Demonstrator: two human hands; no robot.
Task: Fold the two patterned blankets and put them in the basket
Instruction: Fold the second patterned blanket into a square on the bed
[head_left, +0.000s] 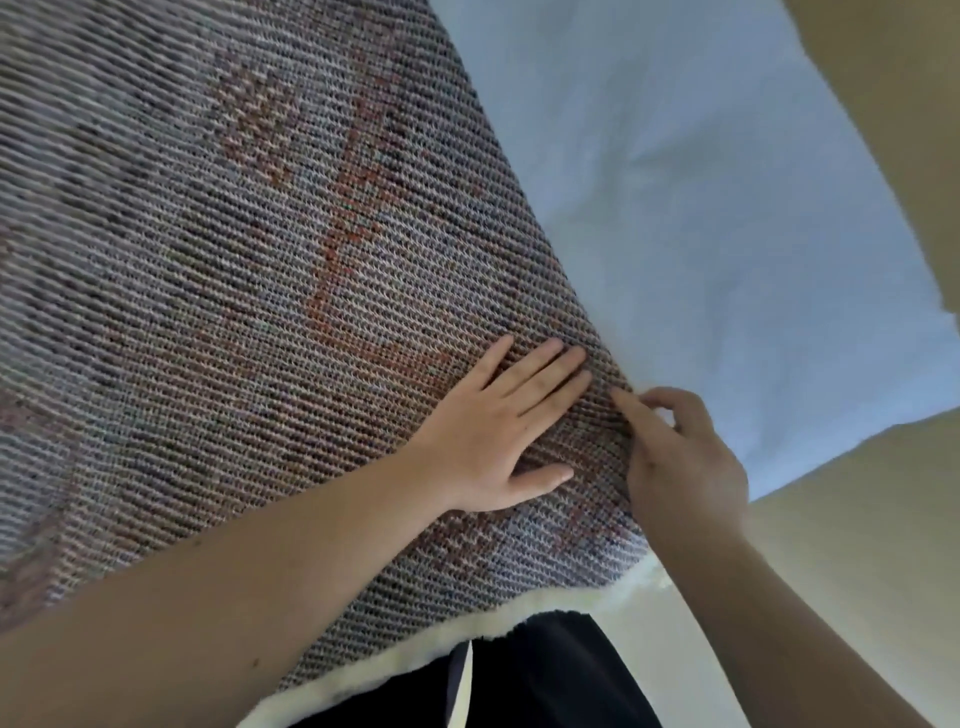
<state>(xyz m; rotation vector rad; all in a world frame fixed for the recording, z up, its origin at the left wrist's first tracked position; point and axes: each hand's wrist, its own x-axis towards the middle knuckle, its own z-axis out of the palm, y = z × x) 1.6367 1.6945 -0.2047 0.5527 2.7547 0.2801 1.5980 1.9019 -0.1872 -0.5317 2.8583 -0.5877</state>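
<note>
We see the blanket (218, 291), woven in grey with orange-red patterning and edged along its near side by a white fleecy border, spread over the left and middle of the bed (701, 234), whose pale blue sheet shows bare to the right. Our left hand (498, 431) lies flat on the blanket near its right edge, fingers straight and together with the thumb splayed out, pressing the cloth down. Just to its right, our right hand (680, 462) has its fingers curled at that same edge and seems to pinch the cloth there.
</note>
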